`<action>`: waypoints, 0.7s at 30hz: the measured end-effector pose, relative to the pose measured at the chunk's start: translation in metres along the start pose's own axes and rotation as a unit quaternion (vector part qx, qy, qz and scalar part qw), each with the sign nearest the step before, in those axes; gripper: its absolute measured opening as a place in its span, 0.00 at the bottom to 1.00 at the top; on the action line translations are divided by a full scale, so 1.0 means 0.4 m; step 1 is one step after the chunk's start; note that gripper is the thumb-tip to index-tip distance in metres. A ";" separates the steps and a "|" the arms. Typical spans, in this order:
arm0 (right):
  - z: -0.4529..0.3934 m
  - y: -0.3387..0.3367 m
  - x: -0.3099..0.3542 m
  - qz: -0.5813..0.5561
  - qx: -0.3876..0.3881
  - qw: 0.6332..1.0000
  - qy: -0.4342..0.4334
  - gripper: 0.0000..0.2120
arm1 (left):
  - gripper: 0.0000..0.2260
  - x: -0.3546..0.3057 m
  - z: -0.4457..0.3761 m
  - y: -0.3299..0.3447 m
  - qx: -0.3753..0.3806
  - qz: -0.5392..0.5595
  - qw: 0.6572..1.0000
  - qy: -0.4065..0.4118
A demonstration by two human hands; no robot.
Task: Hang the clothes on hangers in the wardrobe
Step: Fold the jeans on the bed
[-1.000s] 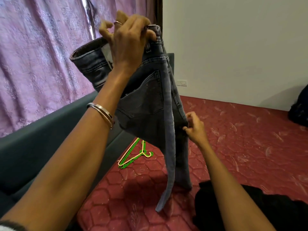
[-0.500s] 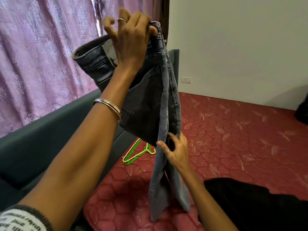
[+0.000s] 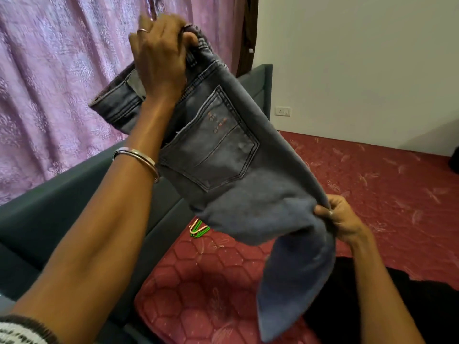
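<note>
Left hand up high, fingers curled tight round the waistband of the grey jeans. Right hand pinches the fabric at the thigh, and it's swung out to the right since half a second ago, spreading the jeans and showing the back pocket. Green hangers lie on the red mattress.

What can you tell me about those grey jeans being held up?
The jeans are faded grey denim with dark stitching and a back pocket facing the camera. The left hand grips the waistband high up; the right hand pinches the fabric lower down, pulling it sideways. The leg end hangs loose over the red mattress.
</note>
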State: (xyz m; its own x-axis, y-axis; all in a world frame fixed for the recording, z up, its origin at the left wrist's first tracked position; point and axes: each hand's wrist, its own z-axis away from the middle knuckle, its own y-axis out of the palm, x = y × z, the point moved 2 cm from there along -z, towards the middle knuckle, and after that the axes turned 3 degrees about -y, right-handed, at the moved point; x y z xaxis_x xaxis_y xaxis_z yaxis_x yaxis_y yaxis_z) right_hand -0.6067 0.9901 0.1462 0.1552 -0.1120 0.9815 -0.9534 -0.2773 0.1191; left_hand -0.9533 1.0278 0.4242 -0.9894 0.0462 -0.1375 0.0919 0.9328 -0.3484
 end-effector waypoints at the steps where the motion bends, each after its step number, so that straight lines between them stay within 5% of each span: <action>1: 0.012 -0.011 0.011 0.004 0.026 1.000 0.012 0.25 | 0.18 0.011 0.011 0.010 0.014 0.007 1.000 -0.008; 5: 0.035 -0.043 -0.016 0.150 0.051 0.984 0.078 0.07 | 0.18 0.011 0.091 0.061 0.090 0.025 0.996 -0.013; 10: 0.093 -0.052 -0.139 0.165 -0.052 0.983 0.055 0.09 | 0.21 0.007 0.204 0.113 0.129 0.059 0.989 -0.031; 14: 0.091 -0.018 -0.231 0.244 0.044 0.964 0.095 0.02 | 0.27 -0.026 0.218 0.123 0.130 0.108 0.985 -0.022; 16: 0.077 -0.015 -0.269 0.264 0.054 0.957 0.109 0.07 | 0.28 -0.043 0.215 0.126 0.128 0.132 0.983 0.008; 18: 0.070 -0.023 -0.292 0.240 0.047 0.961 0.127 0.24 | 0.25 -0.047 0.210 0.130 0.117 0.148 0.981 0.035; 21: 0.070 -0.043 -0.296 0.171 -0.032 0.976 0.131 0.35 | 0.22 -0.021 0.190 0.130 0.091 0.174 0.980 0.017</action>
State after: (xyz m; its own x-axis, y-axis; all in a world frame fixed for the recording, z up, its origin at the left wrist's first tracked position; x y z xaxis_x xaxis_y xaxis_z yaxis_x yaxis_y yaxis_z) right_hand -0.6016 0.9814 0.0235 -0.2381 0.0628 0.9692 -0.9535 -0.2050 -0.2209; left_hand -0.9318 1.0485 0.3368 -0.8974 0.3653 -0.2475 0.4402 0.7790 -0.4464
